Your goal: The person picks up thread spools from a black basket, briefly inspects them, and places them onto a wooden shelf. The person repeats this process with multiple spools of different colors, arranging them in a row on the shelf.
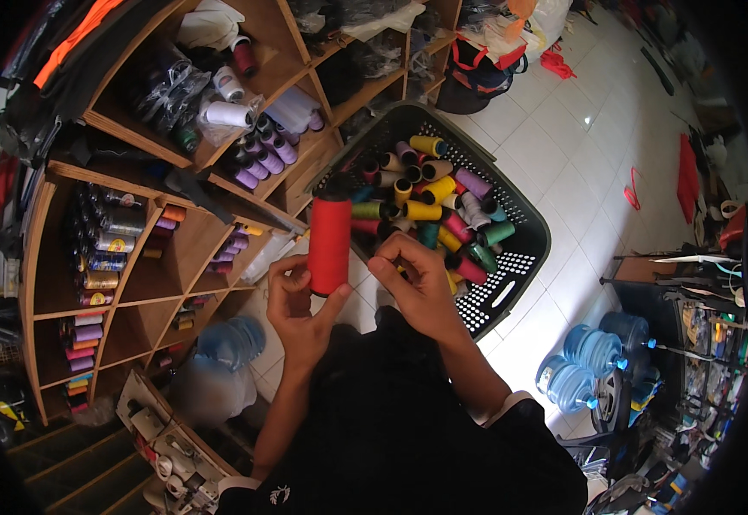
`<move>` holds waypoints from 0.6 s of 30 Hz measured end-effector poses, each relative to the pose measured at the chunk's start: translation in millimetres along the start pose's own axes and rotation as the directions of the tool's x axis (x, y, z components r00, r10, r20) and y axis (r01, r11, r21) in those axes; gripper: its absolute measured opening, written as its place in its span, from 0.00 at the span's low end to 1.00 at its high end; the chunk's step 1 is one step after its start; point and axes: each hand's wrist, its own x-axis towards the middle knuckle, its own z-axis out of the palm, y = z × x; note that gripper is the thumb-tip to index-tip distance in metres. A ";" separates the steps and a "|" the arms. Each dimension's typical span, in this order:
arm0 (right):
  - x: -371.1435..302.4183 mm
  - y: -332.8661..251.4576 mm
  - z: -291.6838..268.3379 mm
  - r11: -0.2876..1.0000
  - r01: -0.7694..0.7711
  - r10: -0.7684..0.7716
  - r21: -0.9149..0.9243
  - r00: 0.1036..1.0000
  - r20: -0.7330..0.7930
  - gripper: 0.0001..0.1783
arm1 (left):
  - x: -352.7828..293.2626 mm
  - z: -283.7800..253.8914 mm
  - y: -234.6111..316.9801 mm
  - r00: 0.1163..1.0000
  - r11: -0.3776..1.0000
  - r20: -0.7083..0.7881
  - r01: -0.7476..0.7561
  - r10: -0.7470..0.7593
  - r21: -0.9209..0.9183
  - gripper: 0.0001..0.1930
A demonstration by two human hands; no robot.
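Note:
A tall spool of red thread [330, 243] with a black top stands upright in my left hand [299, 316], its fingers and thumb closed around the lower end. Just right of the spool, my right hand [418, 287] has its thumb and fingers drawn together in a pinch. Whatever may be between those fingertips is too small to make out. Beyond both hands sits a dark green perforated plastic basket [521, 276]. Many thread spools are heaped in it, among them a yellow spool [423, 211], a green spool [496, 233] and a lilac spool [473, 183].
Wooden shelving [163, 296] with compartments of thread spools rises on the left. Large blue water bottles [569, 384] are on the tiled floor [575, 163] at right, another bottle [230, 342] at lower left. A red strip [632, 190] lies on the tiles.

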 end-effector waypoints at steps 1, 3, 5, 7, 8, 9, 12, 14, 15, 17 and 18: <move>-0.6 -1.9 -1.0 1.000 0.010 -0.010 -0.003 1.000 0.014 0.07 | 0.0 -0.1 0.2 1.000 1.000 -0.005 -0.007 0.008 0.007 0.20; -1.5 -7.5 -0.6 0.999 0.029 -0.028 -0.017 0.999 0.037 0.07 | -1.0 -0.8 -0.6 1.000 0.999 -0.024 -0.003 0.004 0.034 0.20; -2.5 -13.4 0.8 0.998 0.044 -0.042 -0.038 0.998 0.054 0.07 | -1.3 -1.1 -1.0 0.999 0.999 -0.042 -0.001 0.003 0.045 0.20; -2.9 -13.1 2.5 0.998 0.055 -0.053 -0.041 0.997 0.055 0.07 | -0.9 0.0 0.2 0.999 0.999 -0.053 -0.004 0.006 0.036 0.19; -2.5 -12.6 3.8 0.997 0.060 -0.058 -0.043 0.997 0.055 0.08 | -1.1 -1.4 0.0 0.998 0.998 -0.054 0.040 -0.042 -0.040 0.19; -1.8 -10.3 4.7 0.998 0.047 -0.044 -0.045 0.998 0.051 0.08 | -1.8 -3.8 -0.4 0.995 0.990 -0.049 0.084 -0.090 -0.117 0.19; 0.4 -1.2 9.1 1.000 0.011 -0.010 -0.021 0.999 0.035 0.08 | -1.7 -1.8 4.5 0.975 0.901 0.009 0.208 -0.221 -0.380 0.16; 0.7 1.8 13.7 0.999 -0.005 0.004 0.039 1.000 0.020 0.08 | -1.5 1.2 7.9 0.958 0.822 0.050 0.270 -0.284 -0.501 0.15; 1.4 2.8 15.6 0.998 -0.017 0.016 0.067 1.000 0.015 0.08 | -1.2 2.5 8.5 0.949 0.793 0.062 0.293 -0.309 -0.535 0.14; 2.7 4.7 18.3 0.992 -0.040 0.039 0.121 0.999 0.008 0.08 | -1.4 1.7 9.1 0.933 0.752 0.092 0.337 -0.348 -0.567 0.14; 4.2 6.7 16.9 0.992 -0.045 0.044 0.117 0.999 0.017 0.07 | 1.2 1.5 9.3 0.928 0.743 0.114 0.355 -0.356 -0.568 0.15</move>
